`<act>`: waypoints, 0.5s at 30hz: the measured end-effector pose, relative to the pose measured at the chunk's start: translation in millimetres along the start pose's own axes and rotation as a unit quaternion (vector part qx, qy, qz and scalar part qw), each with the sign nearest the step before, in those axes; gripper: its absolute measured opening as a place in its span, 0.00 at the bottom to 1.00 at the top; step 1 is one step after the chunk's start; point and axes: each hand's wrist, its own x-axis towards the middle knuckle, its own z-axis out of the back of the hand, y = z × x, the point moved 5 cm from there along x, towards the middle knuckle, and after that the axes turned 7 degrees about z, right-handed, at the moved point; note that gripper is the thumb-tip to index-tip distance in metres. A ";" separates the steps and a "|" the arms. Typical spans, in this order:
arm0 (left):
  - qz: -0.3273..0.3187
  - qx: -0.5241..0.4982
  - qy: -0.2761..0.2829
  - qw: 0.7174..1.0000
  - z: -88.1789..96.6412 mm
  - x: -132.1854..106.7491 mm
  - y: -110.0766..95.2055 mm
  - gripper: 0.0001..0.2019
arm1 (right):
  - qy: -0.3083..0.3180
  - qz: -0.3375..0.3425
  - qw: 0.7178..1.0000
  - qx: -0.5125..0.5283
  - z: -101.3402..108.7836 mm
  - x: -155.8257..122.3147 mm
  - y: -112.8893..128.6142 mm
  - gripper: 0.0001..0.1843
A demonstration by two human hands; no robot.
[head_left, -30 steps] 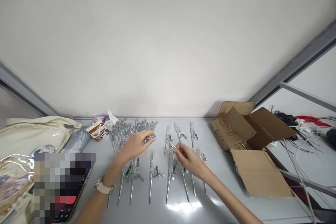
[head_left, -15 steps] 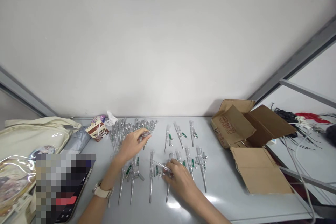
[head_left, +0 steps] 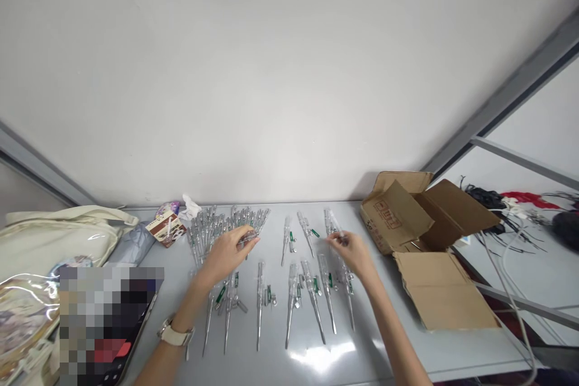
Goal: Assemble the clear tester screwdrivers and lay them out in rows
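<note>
Left hand (head_left: 225, 257): grip closed on a clear-handled voltage tester screwdriver (head_left: 248, 239), held crosswise just over the front of a heap of the same testers (head_left: 211, 230). Right hand (head_left: 356, 252): grip narrow, fingertips (head_left: 340, 237) pinched together right beside the top of one laid-out tester (head_left: 330, 223); can't tell if they hold some small part.

Progress, as far as the layout shows: about ten testers lie separately on the grey desk (head_left: 402, 338), three in a back row (head_left: 286, 241) and seven in front (head_left: 292, 307), with green clips (head_left: 315, 284) and small metal parts beside several. The much bigger heap at the back left remains bunched up, with individual testers hard to count.

Further out: a pale watch (head_left: 175, 333) on the left wrist, an open cardboard carton (head_left: 395, 217) at right, a cream tote bag (head_left: 54, 241) at left, a pixelated-out device (head_left: 108, 325) beside it, and tangled cables (head_left: 486, 198) beyond the desk.
</note>
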 end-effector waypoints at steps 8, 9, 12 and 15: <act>-0.008 -0.006 0.012 1.000 -8.4 -1.8 -6.9 0.16 | -0.103 -0.120 0.982 -0.102 34.1 18.8 -94.4 0.11; -0.009 -0.008 0.017 1.000 -10.2 -1.5 -8.0 0.16 | -0.106 -0.123 0.981 -0.109 31.3 17.2 -98.4 0.11; -0.013 -0.013 0.035 0.999 -16.5 0.0 -10.8 0.17 | -0.123 -0.126 0.976 -0.127 25.9 15.1 -104.6 0.12; -0.018 -0.006 0.040 0.999 -21.7 1.7 -12.5 0.16 | -0.150 -0.113 0.972 -0.142 25.7 10.7 -104.5 0.18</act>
